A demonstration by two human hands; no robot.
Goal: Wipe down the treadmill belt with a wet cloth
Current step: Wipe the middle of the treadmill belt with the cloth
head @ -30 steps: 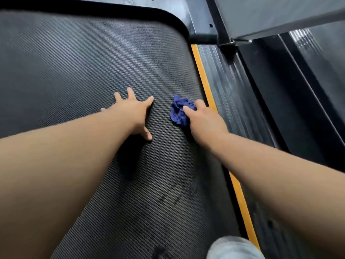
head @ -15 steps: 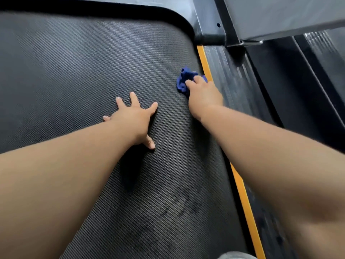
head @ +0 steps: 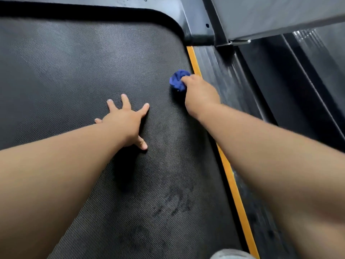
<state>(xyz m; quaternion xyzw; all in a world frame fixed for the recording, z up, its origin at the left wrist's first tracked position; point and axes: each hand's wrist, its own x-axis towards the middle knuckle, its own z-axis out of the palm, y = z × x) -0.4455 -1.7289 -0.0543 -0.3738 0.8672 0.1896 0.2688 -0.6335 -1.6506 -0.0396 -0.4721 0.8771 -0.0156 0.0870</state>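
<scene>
Since a second ago our right grip (head: 201, 94) has pushed the blue cloth (head: 178, 80) forward along the right edge of the treadmill belt (head: 74, 71), from level with the left grip (head: 125, 118) to well ahead of it, while the left one has stayed planted. From the head view, the right grip's fingers curl over the bunched cloth and press it onto the belt, just beside the yellow stripe (head: 231, 176) that borders the side rail (head: 224, 71), near the belt's front right corner. The left grip lies flat on the middle of the belt, fingers spread, holding nothing and bracing us. We judge the wiping to be under way but not done. Dark smudges (head: 173, 202) show on the belt nearer us, by the right edge. The broad left part carries faint pale streaks, though we cannot tell whether it has been wiped. The smudged near stretch seems to be what is left.
</scene>
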